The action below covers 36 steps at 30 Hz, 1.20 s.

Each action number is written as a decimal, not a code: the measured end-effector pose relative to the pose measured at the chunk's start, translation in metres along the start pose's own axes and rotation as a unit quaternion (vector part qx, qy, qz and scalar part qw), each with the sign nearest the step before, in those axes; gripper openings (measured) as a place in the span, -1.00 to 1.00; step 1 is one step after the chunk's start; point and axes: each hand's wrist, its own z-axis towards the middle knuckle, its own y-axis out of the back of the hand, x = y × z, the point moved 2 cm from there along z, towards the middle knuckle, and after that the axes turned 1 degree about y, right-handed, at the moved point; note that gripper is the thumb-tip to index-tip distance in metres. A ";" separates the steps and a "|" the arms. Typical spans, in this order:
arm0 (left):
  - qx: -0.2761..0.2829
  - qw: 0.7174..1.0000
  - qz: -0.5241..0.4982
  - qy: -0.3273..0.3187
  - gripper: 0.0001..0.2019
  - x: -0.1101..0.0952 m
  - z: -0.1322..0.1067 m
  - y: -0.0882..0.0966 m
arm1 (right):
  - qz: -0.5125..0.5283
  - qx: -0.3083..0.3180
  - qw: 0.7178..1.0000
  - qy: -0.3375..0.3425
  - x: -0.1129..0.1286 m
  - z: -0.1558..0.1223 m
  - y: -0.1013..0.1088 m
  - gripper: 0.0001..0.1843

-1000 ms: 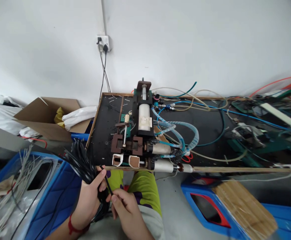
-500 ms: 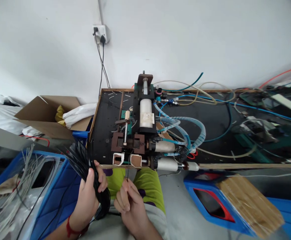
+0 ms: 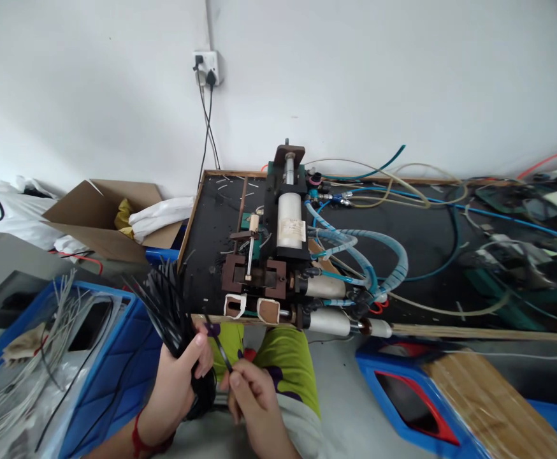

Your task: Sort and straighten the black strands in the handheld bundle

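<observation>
My left hand is wrapped round a thick bundle of black cables, whose loose ends fan out up and to the left. My right hand pinches a single black cable between thumb and fingers. The tip of that cable points up and left, close to the bundle. Just beyond my hands, at the bench's front edge, stands a pneumatic machine with brown clamp jaws, two padded white pieces and a white cylinder.
Blue air hoses loop over the black bench. At left, a blue crate holds white wires, behind it an open cardboard box. A blue bin with a cardboard piece stands on the floor at right.
My right hand has drawn the single cable back from between the machine's padded pieces, and its tip now leans toward the bundle. My left hand still grips the bundle. The view has shifted slightly.
</observation>
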 end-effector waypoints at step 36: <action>-0.004 0.996 -0.082 0.028 -0.75 -0.008 0.005 -0.002 | 0.405 0.012 0.914 -0.001 0.001 0.010 -0.007 -0.64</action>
